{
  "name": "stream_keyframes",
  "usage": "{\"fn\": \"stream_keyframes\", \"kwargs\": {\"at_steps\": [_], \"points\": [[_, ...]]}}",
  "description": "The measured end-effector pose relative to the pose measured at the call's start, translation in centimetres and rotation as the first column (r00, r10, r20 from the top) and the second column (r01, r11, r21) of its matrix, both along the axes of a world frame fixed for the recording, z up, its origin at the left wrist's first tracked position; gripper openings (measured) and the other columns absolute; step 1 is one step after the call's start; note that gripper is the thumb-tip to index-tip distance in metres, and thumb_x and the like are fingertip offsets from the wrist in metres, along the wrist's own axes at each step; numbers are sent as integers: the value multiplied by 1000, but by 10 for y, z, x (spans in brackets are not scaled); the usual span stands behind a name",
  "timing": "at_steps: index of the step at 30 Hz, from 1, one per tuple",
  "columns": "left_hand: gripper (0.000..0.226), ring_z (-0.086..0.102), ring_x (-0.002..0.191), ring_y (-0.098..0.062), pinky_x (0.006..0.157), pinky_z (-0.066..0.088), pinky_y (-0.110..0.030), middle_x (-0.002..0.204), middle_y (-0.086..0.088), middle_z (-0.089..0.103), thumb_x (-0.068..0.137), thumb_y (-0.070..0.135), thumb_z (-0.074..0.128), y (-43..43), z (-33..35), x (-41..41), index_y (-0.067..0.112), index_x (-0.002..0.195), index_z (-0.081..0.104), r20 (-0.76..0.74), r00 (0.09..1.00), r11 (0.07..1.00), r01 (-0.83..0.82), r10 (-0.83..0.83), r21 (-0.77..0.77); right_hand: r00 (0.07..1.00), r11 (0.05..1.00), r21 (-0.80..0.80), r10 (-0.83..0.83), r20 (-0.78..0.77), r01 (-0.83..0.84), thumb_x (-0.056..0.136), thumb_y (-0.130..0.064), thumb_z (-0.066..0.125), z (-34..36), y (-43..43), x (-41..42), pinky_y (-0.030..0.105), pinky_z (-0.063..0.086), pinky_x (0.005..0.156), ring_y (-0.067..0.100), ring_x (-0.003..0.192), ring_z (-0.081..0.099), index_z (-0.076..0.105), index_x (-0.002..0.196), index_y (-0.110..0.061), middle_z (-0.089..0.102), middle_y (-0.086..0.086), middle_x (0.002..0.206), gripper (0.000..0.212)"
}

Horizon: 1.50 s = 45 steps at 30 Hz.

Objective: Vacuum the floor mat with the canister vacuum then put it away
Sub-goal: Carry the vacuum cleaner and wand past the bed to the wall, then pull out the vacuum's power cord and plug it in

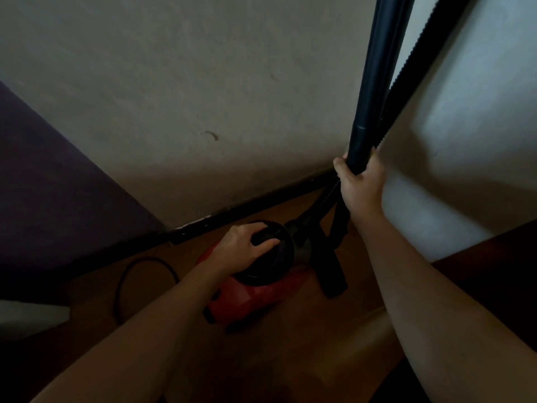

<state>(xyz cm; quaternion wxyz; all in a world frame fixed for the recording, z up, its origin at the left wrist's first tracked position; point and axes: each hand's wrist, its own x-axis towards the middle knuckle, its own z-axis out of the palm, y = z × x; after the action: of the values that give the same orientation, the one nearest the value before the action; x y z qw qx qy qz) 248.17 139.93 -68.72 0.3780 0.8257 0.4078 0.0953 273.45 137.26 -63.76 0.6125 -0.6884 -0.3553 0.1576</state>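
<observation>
Dim shot. Your left hand [247, 245] rests on the canister vacuum [255, 289], fingers wrapped over its black top handle. The red canister sits on the wooden floor [290, 359] near the baseboard [232, 216]; contents hidden. Your right hand [359, 178] grips the wand [374, 82], fingers curled round its lower end. Wand's long axis runs nearly upright, top cut off. Ribbed hose [418, 65] runs just beside it. Cord [139, 274] loops on the floor left of the canister. No floor mat clearly made out.
</observation>
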Motion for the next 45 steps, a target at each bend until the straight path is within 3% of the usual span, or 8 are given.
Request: {"fn": "stream_keyframes", "kwargs": {"at_steps": [11, 18, 24, 33, 36, 38, 43, 45], "points": [[32, 68, 86, -7, 71, 59, -31, 102, 6, 70, 94, 44, 62, -2, -4, 1, 21, 116, 65, -9, 1000, 999, -2, 2, 35, 999, 1000, -7, 20, -32, -21, 87, -10, 70, -1, 1, 6, 13, 47, 61, 9, 68, 61, 55, 81, -34, 61, -2, 77, 29], [34, 65, 49, -4, 54, 59, -30, 98, 3, 73, 87, 31, 74, -13, -2, -5, 17, 117, 69, 77, 983, 986, -168, 168, -1, 1000, 1000, 14, 15, -20, -14, 87, -19, 74, -2, 2, -1, 21, 49, 63, 15, 70, 63, 56, 78, -34, 62, 2, 76, 25], [30, 60, 61, 15, 56, 44, -3, 103, 3, 74, 85, 25, 77, -11, -8, 9, 14, 113, 74, 126, 972, 977, -205, 197, 51, 999, 999, 0, 48, 2, -48, 85, -22, 76, -4, 7, -1, 25, 47, 65, 14, 70, 61, 56, 79, -33, 58, -4, 73, 23], [31, 61, 67, 12, 62, 49, -5, 104, 9, 72, 85, 30, 76, -11, -7, 13, 17, 114, 74, 123, 971, 972, -215, 203, 93, 1000, 999, -33, -9, -11, 8, 84, -29, 74, -11, 8, 4, 34, 52, 68, 20, 74, 68, 57, 78, -33, 61, -2, 75, 18], [32, 69, 85, -1, 76, 59, -22, 106, 3, 75, 85, 32, 76, -10, -6, 12, 16, 113, 75, 129, 974, 973, -203, 188, 112, 1000, 999, -46, 14, 14, -14, 86, -22, 76, -12, 5, 5, 26, 48, 68, 5, 71, 62, 58, 81, -30, 59, -10, 75, 20], [34, 70, 93, -6, 82, 59, -29, 108, 3, 75, 86, 34, 75, -8, -6, 10, 16, 115, 74, 119, 974, 974, -203, 191, 103, 999, 998, -69, 9, 33, -7, 84, -26, 78, -11, 2, 5, 29, 50, 73, 10, 81, 65, 59, 89, -27, 61, -11, 82, 20], [38, 68, 103, -10, 88, 57, -28, 116, 4, 72, 88, 36, 73, -12, -1, 8, 19, 121, 70, 94, 982, 979, -172, 162, 113, 999, 999, -18, -46, 9, 46, 79, -24, 85, 13, -12, 1, 13, 49, 74, -1, 89, 63, 52, 120, -20, 63, -1, 111, 52], [38, 67, 105, -10, 89, 56, -29, 118, 4, 71, 88, 35, 72, -13, 2, 3, 20, 123, 69, 100, 984, 982, -159, 148, 103, 997, 997, 39, -74, 32, 72, 75, -29, 85, 22, -21, 5, 20, 55, 77, 0, 89, 64, 51, 121, -22, 63, 2, 115, 58]]}}
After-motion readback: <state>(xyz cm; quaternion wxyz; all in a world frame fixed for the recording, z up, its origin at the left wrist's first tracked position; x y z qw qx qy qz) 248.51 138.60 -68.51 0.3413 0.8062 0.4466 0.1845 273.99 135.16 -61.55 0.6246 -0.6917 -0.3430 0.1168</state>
